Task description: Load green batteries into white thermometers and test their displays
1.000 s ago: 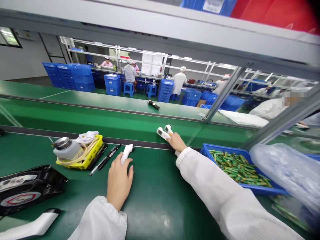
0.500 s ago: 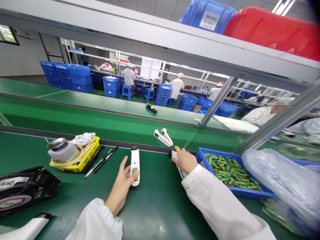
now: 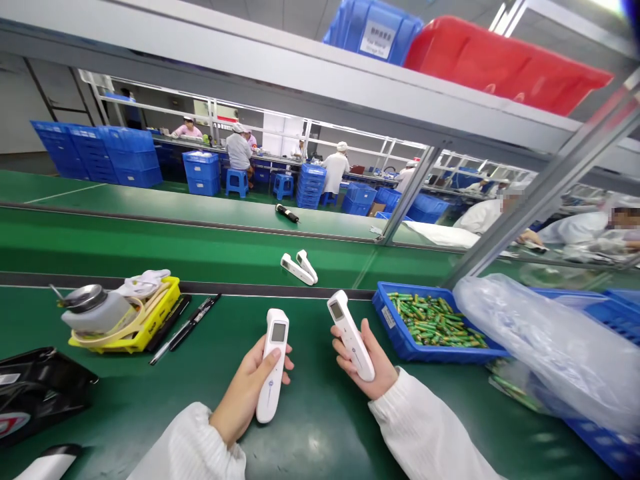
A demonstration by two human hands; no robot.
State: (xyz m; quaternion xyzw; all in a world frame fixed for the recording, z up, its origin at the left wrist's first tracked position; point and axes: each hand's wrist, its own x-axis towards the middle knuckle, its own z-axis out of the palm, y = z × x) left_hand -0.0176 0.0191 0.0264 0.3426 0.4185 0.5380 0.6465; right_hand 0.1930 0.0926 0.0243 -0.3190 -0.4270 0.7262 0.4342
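Thermometers (image 3: 271, 400) are showing their screens (image 3: 279, 333): I'm clasping 1 in my left hand (image 3: 244, 387) and 1 in my right hand (image 3: 381, 373), near a bin (image 3: 440, 354) of batteries (image 3: 435, 320).

the person's left sleeve (image 3: 187, 447) and right sleeve (image 3: 433, 430) are white, long and loosely cut, the cloth faintly lined and softly creased. the left cuff (image 3: 214, 437) and right cuff (image 3: 393, 398) draw the fabric together into small, uneven puckers. the left hand (image 3: 247, 387) and right hand (image 3: 376, 365) are bare.

two hands (image 3: 242, 393), two held thermometers (image 3: 271, 392), two others (image 3: 299, 271) on the belt (image 3: 150, 250), one yellow basket (image 3: 161, 315)
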